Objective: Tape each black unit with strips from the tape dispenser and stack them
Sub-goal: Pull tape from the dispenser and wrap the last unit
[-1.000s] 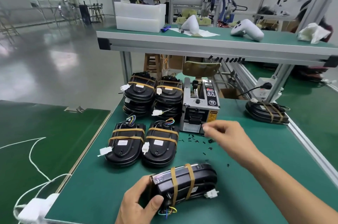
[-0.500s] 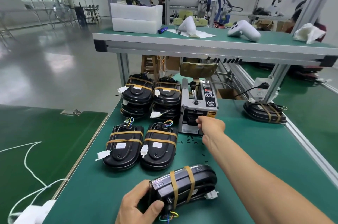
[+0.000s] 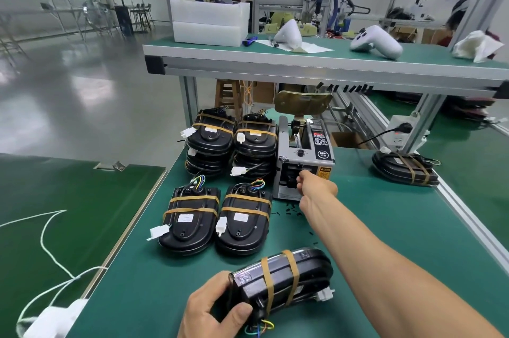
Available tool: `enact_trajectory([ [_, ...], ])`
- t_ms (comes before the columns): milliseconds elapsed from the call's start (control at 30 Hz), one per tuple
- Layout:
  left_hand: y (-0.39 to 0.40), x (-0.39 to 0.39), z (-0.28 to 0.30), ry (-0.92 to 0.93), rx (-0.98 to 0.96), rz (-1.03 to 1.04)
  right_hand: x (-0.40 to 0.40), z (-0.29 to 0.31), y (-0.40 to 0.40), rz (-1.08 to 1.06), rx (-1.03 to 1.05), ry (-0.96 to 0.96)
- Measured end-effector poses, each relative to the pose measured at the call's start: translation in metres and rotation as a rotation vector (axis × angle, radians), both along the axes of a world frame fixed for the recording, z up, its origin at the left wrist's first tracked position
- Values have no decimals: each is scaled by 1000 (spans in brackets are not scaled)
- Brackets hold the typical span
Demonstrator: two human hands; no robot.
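Fingers of left hand [image 3: 213, 310] grip black unit [image 3: 281, 278]; right hand [image 3: 316, 186] fingers curl at tape dispenser [image 3: 303, 161] mouth.

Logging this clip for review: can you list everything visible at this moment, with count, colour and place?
held black unit: one, black, two tan tape bands, near bench edge
flat taped units: two, black, side by side mid-bench
stacked taped units: two piles, black, behind the flat pair; count per pile unclear
lone taped unit: one, black, right bench edge
tape dispenser: one, grey, right of the piles
foam blocks: two, white, stacked on upper shelf
handheld devices: two, white, upper shelf
power strip: one, white, by the right frame post
left hand: grips the held unit's wire end
right hand: at the dispenser's outlet, fingers curled; whether they hold tape is hidden
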State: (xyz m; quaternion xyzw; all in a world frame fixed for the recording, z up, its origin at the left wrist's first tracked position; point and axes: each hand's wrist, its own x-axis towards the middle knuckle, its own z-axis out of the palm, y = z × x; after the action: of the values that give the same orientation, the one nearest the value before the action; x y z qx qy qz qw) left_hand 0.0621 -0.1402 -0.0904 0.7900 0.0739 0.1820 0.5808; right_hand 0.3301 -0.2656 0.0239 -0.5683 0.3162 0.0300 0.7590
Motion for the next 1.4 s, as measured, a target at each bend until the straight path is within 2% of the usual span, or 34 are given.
enact_trajectory([
  [100, -1, 2, 0, -24, 6, 7, -1, 0, 1, 85, -62, 4],
  [200, -1, 2, 0, -54, -13, 6, -13, -3, -3, 439, -147, -17],
  [300, -1, 2, 4, -81, -4, 7, -32, -6, -23, 731, -260, -138],
  [400, -2, 2, 7, -90, 1, -3, -52, -1, -48, 822, -310, -274],
  [633, -3, 1, 13, -110, -30, -55, -135, 31, -74, 888, -358, -562],
  [767, -6, -2, 16, -105, -32, -58, -180, 30, -74, 837, -405, -656],
  [900, -8, -4, 19, -100, -19, -64, -205, 16, -70, 774, -439, -641],
  [1100, -7, -3, 17, -123, -14, -73, -218, 6, -67, 840, -635, -637],
  [1400, -6, -1, 16, -162, -37, -91, -228, 8, -55, 879, -698, -627],
])
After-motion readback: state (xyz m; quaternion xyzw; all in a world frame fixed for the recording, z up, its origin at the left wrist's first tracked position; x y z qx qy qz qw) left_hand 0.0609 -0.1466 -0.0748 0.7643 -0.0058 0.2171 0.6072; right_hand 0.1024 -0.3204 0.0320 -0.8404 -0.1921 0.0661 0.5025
